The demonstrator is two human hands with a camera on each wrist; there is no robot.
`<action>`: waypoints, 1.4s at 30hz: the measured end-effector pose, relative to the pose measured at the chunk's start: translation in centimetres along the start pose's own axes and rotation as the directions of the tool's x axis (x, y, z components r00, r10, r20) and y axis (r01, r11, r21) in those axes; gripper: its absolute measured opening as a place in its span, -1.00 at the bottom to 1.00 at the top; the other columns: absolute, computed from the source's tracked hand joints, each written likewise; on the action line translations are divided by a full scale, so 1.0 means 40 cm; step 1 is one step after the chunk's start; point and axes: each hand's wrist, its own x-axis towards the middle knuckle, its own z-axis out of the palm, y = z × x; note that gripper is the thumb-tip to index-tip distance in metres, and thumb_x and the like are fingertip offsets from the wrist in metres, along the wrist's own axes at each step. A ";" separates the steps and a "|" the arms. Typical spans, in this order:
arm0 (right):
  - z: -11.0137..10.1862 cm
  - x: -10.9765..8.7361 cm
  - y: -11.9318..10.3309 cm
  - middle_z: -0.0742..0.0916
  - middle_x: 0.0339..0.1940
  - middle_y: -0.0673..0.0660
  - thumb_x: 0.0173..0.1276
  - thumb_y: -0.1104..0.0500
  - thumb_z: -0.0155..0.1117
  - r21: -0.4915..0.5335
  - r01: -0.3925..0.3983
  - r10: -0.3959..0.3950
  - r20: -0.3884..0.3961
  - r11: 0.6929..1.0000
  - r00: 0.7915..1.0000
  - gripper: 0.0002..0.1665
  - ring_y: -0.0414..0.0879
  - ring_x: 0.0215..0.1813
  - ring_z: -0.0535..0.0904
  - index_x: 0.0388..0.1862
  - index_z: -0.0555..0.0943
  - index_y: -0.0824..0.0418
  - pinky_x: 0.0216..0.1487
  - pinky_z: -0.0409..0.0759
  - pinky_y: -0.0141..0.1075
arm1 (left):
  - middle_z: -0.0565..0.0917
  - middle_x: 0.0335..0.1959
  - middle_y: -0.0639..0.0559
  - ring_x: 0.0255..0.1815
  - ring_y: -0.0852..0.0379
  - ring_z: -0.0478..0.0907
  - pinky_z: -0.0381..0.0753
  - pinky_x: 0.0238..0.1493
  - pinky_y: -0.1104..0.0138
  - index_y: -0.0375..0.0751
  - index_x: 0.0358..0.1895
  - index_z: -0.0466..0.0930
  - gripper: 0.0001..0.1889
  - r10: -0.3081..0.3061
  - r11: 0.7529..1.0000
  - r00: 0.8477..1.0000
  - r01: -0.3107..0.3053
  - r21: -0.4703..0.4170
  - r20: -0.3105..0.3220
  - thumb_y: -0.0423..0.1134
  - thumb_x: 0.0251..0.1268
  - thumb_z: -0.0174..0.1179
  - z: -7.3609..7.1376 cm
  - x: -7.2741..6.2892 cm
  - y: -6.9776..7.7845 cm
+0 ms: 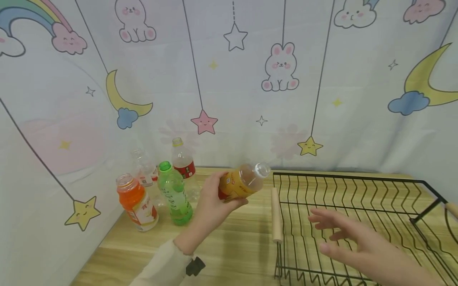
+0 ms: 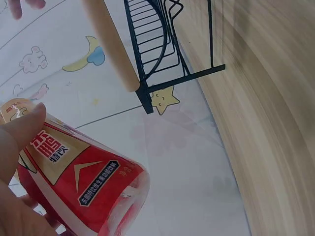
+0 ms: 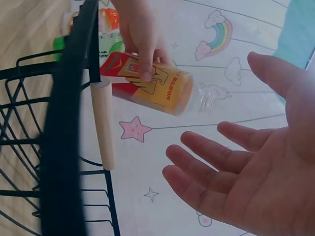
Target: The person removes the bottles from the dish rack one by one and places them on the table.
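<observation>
My left hand [image 1: 214,198] grips a capless plastic bottle [image 1: 237,182] with a yellow and red label. The bottle is tilted, its clear mouth pointing to the right toward the rack. In the left wrist view the thumb lies along the side of the bottle [image 2: 81,172], and its red label end faces the camera. My right hand [image 1: 354,238] is over the black wire rack [image 1: 343,204] with fingers spread and nothing in it. Seen from the right wrist, the palm of the right hand [image 3: 246,162] faces the bottle [image 3: 152,88], apart from it.
Left of the left hand stand a green bottle [image 1: 175,194], an orange-filled bottle [image 1: 137,202], a clear bottle with a red label [image 1: 184,165] and another clear bottle [image 1: 143,169]. The rack has a wooden handle [image 1: 276,214] on its left side. A patterned curtain [image 1: 236,87] hangs behind the wooden table [image 1: 229,246].
</observation>
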 end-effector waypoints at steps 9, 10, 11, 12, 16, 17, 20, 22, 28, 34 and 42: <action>0.046 -0.036 0.051 0.62 0.19 0.04 0.40 0.14 0.22 -0.011 0.010 -0.010 -0.001 1.000 1.000 -0.38 -0.38 0.11 0.49 0.41 0.31 0.08 -0.15 0.56 -0.38 | 0.39 0.16 -0.01 0.21 0.00 0.36 0.48 0.21 0.06 -0.05 0.25 0.32 -0.26 -0.112 0.982 0.994 0.109 -0.152 -0.009 -0.20 -0.04 0.51 0.001 0.012 -0.046; 0.049 -0.038 0.055 0.62 0.19 0.05 0.41 0.13 0.21 0.000 -0.010 0.010 0.007 1.000 1.000 -0.38 -0.39 0.10 0.49 0.41 0.31 0.11 -0.16 0.56 -0.38 | 0.39 0.15 -0.02 0.21 -0.01 0.36 0.47 0.22 0.04 -0.05 0.25 0.32 -0.26 -0.117 0.982 0.993 0.113 -0.154 -0.013 -0.19 -0.03 0.51 0.002 0.014 -0.050; 0.050 -0.040 0.058 0.61 0.19 0.06 0.42 0.13 0.20 0.000 -0.023 0.023 0.008 1.000 1.000 -0.38 -0.40 0.09 0.49 0.41 0.30 0.12 -0.17 0.56 -0.38 | 0.39 0.15 -0.02 0.20 -0.01 0.36 0.45 0.23 0.03 -0.05 0.25 0.31 -0.26 -0.123 0.980 0.992 0.119 -0.157 -0.019 -0.18 -0.03 0.51 0.004 0.017 -0.055; 0.052 -0.042 0.061 0.61 0.19 0.05 0.42 0.12 0.19 0.000 -0.036 0.036 0.009 0.999 0.999 -0.38 -0.41 0.08 0.49 0.42 0.30 0.13 -0.18 0.56 -0.38 | 0.39 0.16 -0.02 0.20 -0.01 0.36 0.44 0.23 0.01 -0.05 0.25 0.31 -0.26 -0.128 0.980 0.991 0.122 -0.160 -0.028 -0.18 -0.03 0.51 0.007 0.020 -0.060; 0.060 -0.045 0.075 0.62 0.18 0.08 0.43 0.13 0.19 0.016 -0.041 0.041 0.007 0.999 0.999 -0.39 -0.41 0.09 0.49 0.41 0.30 0.16 -0.17 0.55 -0.39 | 0.40 0.17 -0.08 0.21 -0.05 0.37 0.40 0.24 -0.03 -0.11 0.25 0.31 -0.26 -0.152 0.976 0.985 0.137 -0.170 -0.078 -0.17 -0.03 0.51 0.021 0.035 -0.080; 0.061 -0.045 0.079 0.62 0.18 0.09 0.43 0.14 0.18 0.024 -0.041 0.040 0.012 0.999 0.999 -0.39 -0.42 0.09 0.49 0.41 0.30 0.17 -0.17 0.55 -0.39 | 0.41 0.18 -0.09 0.21 -0.06 0.37 0.40 0.24 -0.04 -0.12 0.25 0.31 -0.25 -0.162 0.974 0.983 0.145 -0.173 -0.089 -0.17 -0.02 0.50 0.025 0.039 -0.086; 0.067 -0.043 0.089 0.62 0.17 0.12 0.44 0.13 0.17 0.051 -0.046 0.044 0.037 0.998 0.998 -0.40 -0.42 0.09 0.48 0.41 0.30 0.19 -0.16 0.56 -0.39 | 0.41 0.19 -0.11 0.21 -0.08 0.38 0.38 0.24 -0.05 -0.14 0.27 0.30 -0.25 -0.201 0.968 0.973 0.178 -0.178 -0.116 -0.16 -0.01 0.50 0.032 0.047 -0.103; 0.072 -0.041 0.095 0.62 0.17 0.13 0.44 0.12 0.17 0.061 -0.039 0.036 0.053 0.997 0.998 -0.41 -0.41 0.08 0.49 0.40 0.31 0.19 -0.16 0.57 -0.38 | 0.40 0.20 -0.11 0.22 -0.08 0.38 0.38 0.25 -0.05 -0.14 0.29 0.29 -0.24 -0.221 0.961 0.968 0.195 -0.196 -0.121 -0.16 0.00 0.49 0.036 0.052 -0.114; 0.087 -0.039 0.118 0.65 0.12 0.09 0.40 0.18 0.21 0.070 0.057 -0.063 0.088 0.996 0.994 -0.43 -0.39 0.06 0.52 0.36 0.35 0.21 -0.17 0.59 -0.37 | 0.36 0.23 -0.10 0.26 -0.08 0.36 0.36 0.28 -0.02 -0.14 0.34 0.22 -0.19 -0.252 0.944 0.959 0.213 -0.253 -0.132 -0.16 0.02 0.48 0.043 0.059 -0.138; 0.098 -0.027 0.134 0.64 0.14 0.11 0.41 0.27 0.17 0.171 0.074 -0.104 0.171 0.983 0.980 -0.42 -0.39 0.05 0.52 0.37 0.31 0.35 -0.18 0.59 -0.36 | 0.33 0.25 -0.10 0.29 -0.08 0.33 0.33 0.31 -0.02 -0.13 0.36 0.21 -0.19 -0.260 0.931 0.954 0.207 -0.300 -0.150 -0.16 0.04 0.47 0.053 0.060 -0.160; 0.106 -0.019 0.131 0.60 0.14 0.32 0.46 0.21 0.13 0.251 -0.039 -0.035 0.285 0.967 0.958 -0.45 -0.36 0.00 0.55 0.35 0.33 0.39 -0.21 0.58 -0.35 | 0.31 0.23 -0.14 0.28 -0.10 0.32 0.32 0.32 -0.03 -0.17 0.36 0.21 -0.19 -0.289 0.922 0.944 0.230 -0.310 -0.159 -0.14 0.06 0.46 0.064 0.055 -0.183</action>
